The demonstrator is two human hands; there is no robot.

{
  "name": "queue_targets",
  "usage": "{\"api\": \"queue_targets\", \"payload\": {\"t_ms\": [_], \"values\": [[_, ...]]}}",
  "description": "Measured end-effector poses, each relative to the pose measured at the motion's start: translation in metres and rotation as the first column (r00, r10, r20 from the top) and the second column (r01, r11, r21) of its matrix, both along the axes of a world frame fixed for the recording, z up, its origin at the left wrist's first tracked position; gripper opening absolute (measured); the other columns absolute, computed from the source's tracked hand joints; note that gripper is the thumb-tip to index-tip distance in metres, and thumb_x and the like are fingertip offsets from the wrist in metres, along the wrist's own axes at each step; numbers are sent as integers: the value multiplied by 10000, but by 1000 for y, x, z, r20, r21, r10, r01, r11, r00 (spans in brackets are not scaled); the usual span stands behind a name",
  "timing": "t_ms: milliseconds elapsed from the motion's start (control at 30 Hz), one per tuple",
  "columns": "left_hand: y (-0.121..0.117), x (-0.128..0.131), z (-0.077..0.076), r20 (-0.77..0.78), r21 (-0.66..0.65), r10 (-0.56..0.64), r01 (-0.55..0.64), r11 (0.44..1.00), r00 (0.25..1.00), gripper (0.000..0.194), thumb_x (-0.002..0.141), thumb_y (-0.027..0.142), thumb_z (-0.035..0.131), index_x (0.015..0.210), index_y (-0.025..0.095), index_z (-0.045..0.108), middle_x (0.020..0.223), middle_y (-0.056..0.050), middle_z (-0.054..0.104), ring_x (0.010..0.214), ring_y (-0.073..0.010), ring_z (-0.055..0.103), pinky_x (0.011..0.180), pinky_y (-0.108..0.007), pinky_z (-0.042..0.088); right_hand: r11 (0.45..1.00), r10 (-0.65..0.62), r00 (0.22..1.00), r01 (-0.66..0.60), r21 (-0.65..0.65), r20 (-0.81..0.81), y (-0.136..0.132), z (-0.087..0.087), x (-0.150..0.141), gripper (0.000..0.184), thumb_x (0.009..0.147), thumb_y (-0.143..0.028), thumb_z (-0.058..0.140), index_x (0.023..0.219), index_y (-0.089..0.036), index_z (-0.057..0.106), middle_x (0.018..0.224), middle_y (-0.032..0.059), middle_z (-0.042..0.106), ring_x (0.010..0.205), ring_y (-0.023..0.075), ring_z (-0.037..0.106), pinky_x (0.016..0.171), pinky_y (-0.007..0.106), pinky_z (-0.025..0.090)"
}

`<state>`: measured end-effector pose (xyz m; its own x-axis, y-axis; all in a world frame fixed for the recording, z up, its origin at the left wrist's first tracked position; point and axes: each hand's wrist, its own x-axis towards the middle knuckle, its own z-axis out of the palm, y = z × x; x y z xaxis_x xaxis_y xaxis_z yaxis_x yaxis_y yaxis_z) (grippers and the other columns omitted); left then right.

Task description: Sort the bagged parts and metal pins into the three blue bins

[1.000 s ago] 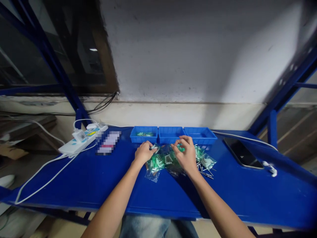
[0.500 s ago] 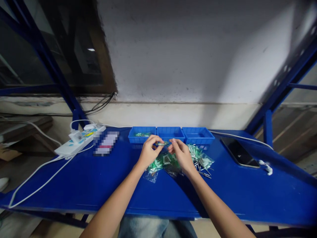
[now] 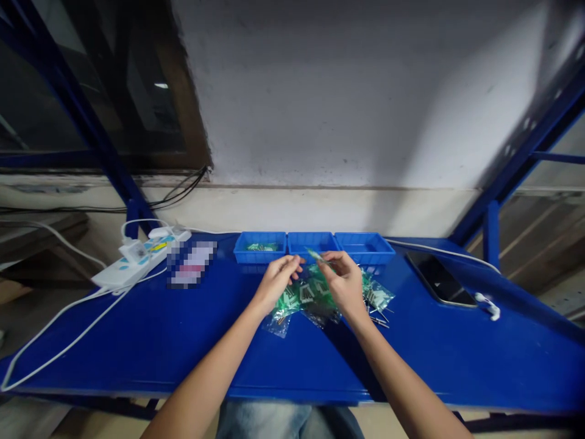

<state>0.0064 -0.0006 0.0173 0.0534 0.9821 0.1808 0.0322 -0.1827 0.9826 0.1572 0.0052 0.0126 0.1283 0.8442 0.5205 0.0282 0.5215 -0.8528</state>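
Note:
In my right hand (image 3: 343,281), thumb and fingertips pinch a small green and clear plastic packet (image 3: 313,252), held up in front of the middle blue bin (image 3: 311,236). Just left of it, my left hand (image 3: 275,283) is closed, its fingertips pressed together; whether anything tiny sits between them is hidden. Beneath both hands spreads a pile of small clear bags (image 3: 305,295) with green and white pieces and dark pins inside. Loose metal pins, shaped like rivets (image 3: 379,321), lie by my right wrist. Similar green pieces (image 3: 261,247) rest in the left blue bin (image 3: 242,256).
The right blue bin (image 3: 386,256) completes the row by the wall. A dark phone (image 3: 439,279) and white earphones (image 3: 488,306) lie on the right of the blue table (image 3: 192,341). At left are a white power strip (image 3: 123,268) with cables and a blurred-out phone-like object (image 3: 192,263).
My hands have moved apart slightly. The small packet, earlier between both hands' fingertips, is now raised in my right hand, pointing up and left. The view has shifted a little.

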Motion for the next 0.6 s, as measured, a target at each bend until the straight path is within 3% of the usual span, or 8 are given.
{"api": "queue_targets", "payload": {"t_ms": [100, 233, 367, 500, 600], "values": [[1, 1, 1, 243, -157, -9, 48, 986, 970, 409, 753, 510, 581, 893, 130, 638, 790, -60, 624, 640, -117, 558, 516, -196, 371, 977, -98, 960, 44, 207, 262, -5, 1, -2, 80, 734, -158, 533, 743, -213, 589, 890, 42, 550, 902, 193, 554, 807, 345, 451], [5, -1, -1, 274, -85, 56, -34, 996, 960, 280, 684, 341, 693, 889, 164, 621, 767, -16, 610, 643, -109, 547, 535, -196, 385, 969, -171, 893, 75, 236, 417, -8, -3, -6, 200, 728, -139, 490, 827, -223, 642, 955, 65, 491, 960, 216, 515, 856, 374, 434], [4, -5, -1, 1, 237, 181, -176, 955, 983, 150, 767, 281, 618, 882, 194, 657, 823, -31, 618, 757, -151, 570, 605, -232, 419, 997, -80, 924, 66, 51, 374, -7, -2, -7, 206, 769, -292, 551, 917, -211, 670, 953, 69, 519, 952, 225, 521, 855, 374, 425], [-5, 0, 0, -310, 541, 234, -31, 841, 921, 146, 814, 214, 565, 838, 240, 706, 892, -50, 614, 903, -183, 553, 811, -307, 425, 972, 111, 984, -78, -222, 141, -4, 1, -6, 339, 830, -470, 486, 777, -179, 652, 697, 14, 564, 680, 160, 536, 636, 278, 422], [-9, 5, -1, -406, 539, 191, 66, 840, 894, 161, 818, 219, 556, 845, 247, 712, 909, -56, 616, 919, -192, 541, 846, -319, 412, 965, 92, 994, -76, -252, 52, 0, -2, -4, 325, 812, -462, 520, 768, -165, 645, 626, -4, 555, 587, 136, 499, 552, 252, 389]]}}
